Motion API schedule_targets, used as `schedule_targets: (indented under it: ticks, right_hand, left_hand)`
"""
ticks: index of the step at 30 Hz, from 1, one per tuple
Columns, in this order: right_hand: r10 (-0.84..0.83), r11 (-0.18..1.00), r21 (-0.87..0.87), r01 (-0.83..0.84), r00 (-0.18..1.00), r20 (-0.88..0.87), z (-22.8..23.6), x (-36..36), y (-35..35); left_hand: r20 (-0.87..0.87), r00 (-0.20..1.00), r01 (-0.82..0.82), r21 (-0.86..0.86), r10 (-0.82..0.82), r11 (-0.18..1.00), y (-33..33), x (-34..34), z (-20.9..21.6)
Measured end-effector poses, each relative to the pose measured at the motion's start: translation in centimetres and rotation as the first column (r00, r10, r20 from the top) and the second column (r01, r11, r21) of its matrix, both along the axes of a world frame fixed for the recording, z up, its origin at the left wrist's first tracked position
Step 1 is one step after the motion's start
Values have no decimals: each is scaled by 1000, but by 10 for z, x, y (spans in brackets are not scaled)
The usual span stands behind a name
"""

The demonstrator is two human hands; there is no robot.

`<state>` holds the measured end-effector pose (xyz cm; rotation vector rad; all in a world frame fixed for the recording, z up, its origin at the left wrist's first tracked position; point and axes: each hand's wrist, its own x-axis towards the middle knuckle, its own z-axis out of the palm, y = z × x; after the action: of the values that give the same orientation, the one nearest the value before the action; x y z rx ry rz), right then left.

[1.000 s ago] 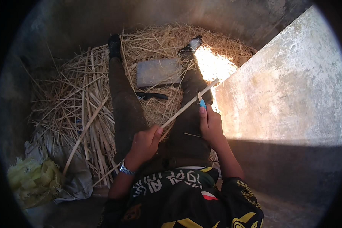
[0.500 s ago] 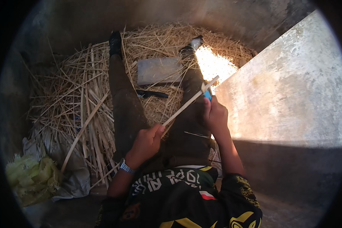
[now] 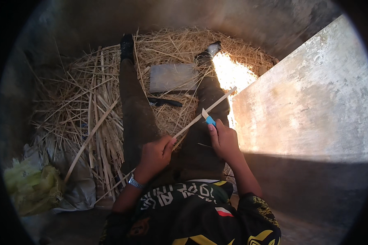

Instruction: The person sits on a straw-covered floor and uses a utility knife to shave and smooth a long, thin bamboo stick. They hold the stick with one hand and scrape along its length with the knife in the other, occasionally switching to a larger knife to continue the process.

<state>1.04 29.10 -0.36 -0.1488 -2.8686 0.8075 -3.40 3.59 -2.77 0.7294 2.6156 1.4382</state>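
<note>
My left hand (image 3: 156, 154), with a metal watch on its wrist, grips the near end of a long pale wooden strip (image 3: 222, 99). The strip slants up and to the right across my lap. My right hand (image 3: 225, 139) is closed around the blue handle of a small knife (image 3: 209, 118), thumb along the handle. Its short blade lies across the strip near the middle, seemingly touching it. Where the strip ends in my left palm is hidden by the fingers.
Between my outstretched legs lie a grey rectangular block (image 3: 172, 77) and a black, handle-like object (image 3: 165, 102). Shavings (image 3: 171, 41) cover the floor, with a heap of long strips (image 3: 98, 122) at left. Yellowish crumpled plastic (image 3: 32, 188) sits lower left; a concrete wall (image 3: 306, 98) stands right.
My right hand has drawn the knife down the strip toward me, from near the far end to about the middle. My left hand keeps its grip, nearly still.
</note>
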Motion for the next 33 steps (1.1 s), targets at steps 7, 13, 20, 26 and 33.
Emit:
schedule_targets:
  ticks: [7,13,20,26,33]
  right_hand:
    - [99,980,173,-98,995,5,-13,-6,-17]
    - [-89,838,397,374,812,-577,-13,-43,136]
    - [-90,989,-126,75,989,-120,31,-13,34]
    - [134,990,61,-131,990,-51,-6,-1,-16]
    - [-309,932,87,353,895,-323,17,-48,69]
  left_hand:
    - [-256,967,-33,-58,17,998,5,3,-11]
    - [-337,942,-47,-115,5,992,-6,23,-5]
    - [-258,963,-93,-40,79,995,3,12,0]
    - [-221,975,-33,-65,18,997,2,9,2]
    - [-252,967,-40,-63,23,997,-3,21,-3]
